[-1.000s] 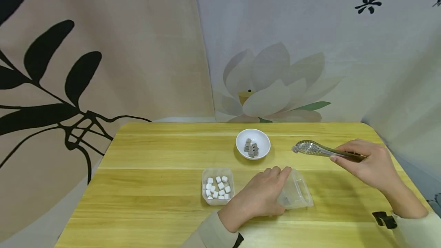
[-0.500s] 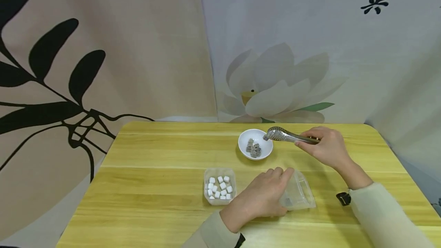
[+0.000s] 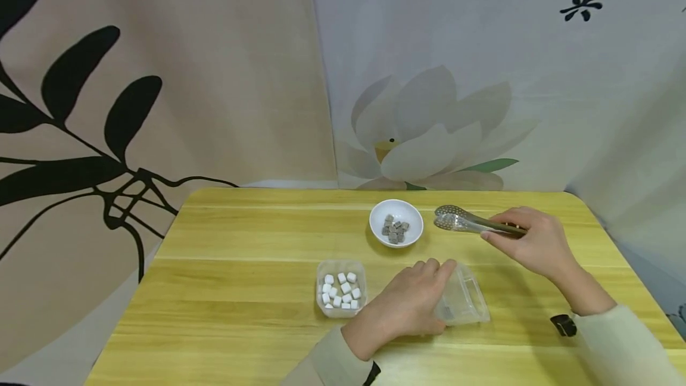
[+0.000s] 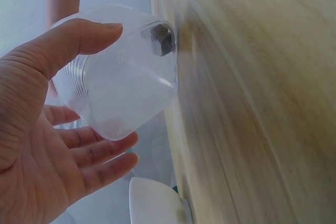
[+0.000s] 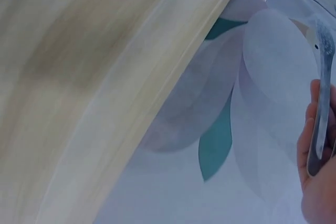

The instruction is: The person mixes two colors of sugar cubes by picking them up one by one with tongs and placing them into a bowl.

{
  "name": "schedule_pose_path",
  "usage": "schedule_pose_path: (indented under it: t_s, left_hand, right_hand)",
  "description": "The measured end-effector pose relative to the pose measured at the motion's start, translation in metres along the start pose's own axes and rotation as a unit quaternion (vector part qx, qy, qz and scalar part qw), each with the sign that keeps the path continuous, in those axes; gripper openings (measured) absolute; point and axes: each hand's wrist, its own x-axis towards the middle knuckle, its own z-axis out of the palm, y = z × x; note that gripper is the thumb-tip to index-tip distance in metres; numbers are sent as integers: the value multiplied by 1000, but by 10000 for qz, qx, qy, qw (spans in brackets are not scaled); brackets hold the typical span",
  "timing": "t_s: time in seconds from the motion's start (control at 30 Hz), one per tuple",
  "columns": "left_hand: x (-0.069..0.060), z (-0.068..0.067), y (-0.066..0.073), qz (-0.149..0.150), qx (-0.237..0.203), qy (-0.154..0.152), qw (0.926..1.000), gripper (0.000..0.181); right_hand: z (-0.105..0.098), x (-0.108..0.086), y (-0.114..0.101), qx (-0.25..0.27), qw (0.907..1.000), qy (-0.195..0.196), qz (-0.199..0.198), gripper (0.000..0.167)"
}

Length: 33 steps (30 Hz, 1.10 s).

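Treat the table as a clock in the head view: 12 at the back wall, hub on the clear tub. Closest in, down around 8, there's a pale sleeve (image 3: 321, 363), and out of it at 9 comes the left hand (image 3: 403, 305). It's got a proper grip on the clear tub (image 3: 463, 293): thumb on one side, fingers spread on the other, gap about as wide as the tub. Tub's tipped over on the wood table (image 3: 225, 320), mouth roughly toward 3. Left wrist cam shows a grey-brown lump (image 4: 161, 40) inside by the tabletop; can't make out its exact shape.

Further along at 9, past the hand, sits a see-through box (image 3: 341, 313) with a bunch of white cubes (image 3: 345, 288) in it.

Over at 2 is the right hand (image 3: 538, 243), thumb and fingers pinching some metal tongs (image 3: 452, 223), hardly any gap beyond the handles. Tongs point toward 9, perforated heads slightly apart, hanging near 12 just beside the white bowl (image 3: 412, 214).

Bowl's at about 10:30, small heap of grey cubes (image 3: 395, 232) in it. Way back, the cloth backdrop (image 3: 252, 76) has a pale lotus print (image 3: 418, 153) near 12.
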Motion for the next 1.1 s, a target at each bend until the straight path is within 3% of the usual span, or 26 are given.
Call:
schedule_pose_path:
  t_s: [0.23,0.4,0.53,0.63,0.87,1.1]
  left_hand:
    - [-1,-1,-1,-37,-28,16,10000,104]
    - [-1,0,-1,-65,-102,-9,9999,103]
    - [-1,0,-1,-75,-96,-16,9999,104]
    - [-2,1,-1,-57,-60,-3,10000,103]
    - [-1,2,0,-19,-35,28,10000,102]
    - [-1,2,1,27,-49,58,10000,101]
  right_hand:
    - [-25,-26,14,62,9987,333,-393,34]
    - [-40,-44,20,327,9982,204,-455,39]
    - [-47,-54,24,189,9976,57,-659,43]
    - [-49,-59,25,-23,9967,-18,-813,44]
    - [-44,-64,22,131,9906,-157,-1350,49]
    - [-35,-62,13,-271,9833,-435,-1748,43]
